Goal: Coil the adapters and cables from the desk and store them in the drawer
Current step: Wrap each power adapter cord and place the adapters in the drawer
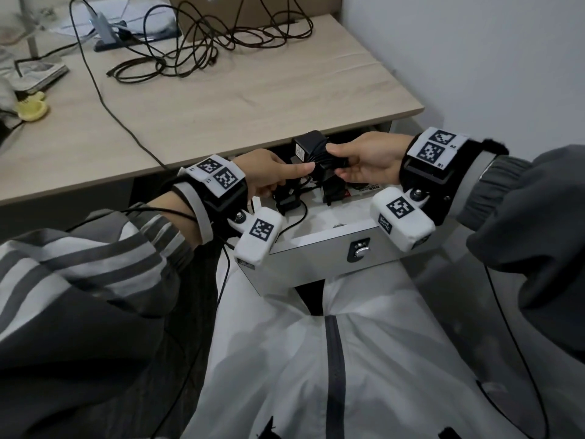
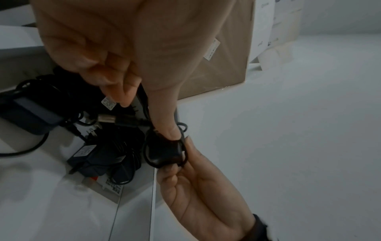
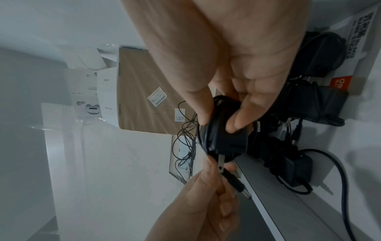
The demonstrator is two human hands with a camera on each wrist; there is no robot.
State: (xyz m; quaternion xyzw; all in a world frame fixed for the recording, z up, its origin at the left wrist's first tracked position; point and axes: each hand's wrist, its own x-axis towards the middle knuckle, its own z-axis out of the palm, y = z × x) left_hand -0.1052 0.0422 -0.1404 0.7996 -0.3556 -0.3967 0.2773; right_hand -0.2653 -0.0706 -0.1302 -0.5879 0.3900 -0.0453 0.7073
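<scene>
Both hands hold a black adapter above the open drawer.

The right hand (image 1: 368, 160) curls thumb and fingers round the adapter (image 1: 311, 152), its cable wound about it; the left hand (image 1: 269, 175) pinches the cable's plug end (image 3: 235, 182). More adapters (image 2: 98, 156) lie in the drawer (image 1: 316, 245). Loose cables (image 1: 202, 49) sprawl on the tabletop (image 1: 253, 99) behind.

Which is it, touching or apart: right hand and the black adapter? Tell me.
Touching. The right wrist view shows the right hand pinching the black adapter, thumb and fingertips pressed on its body.
</scene>
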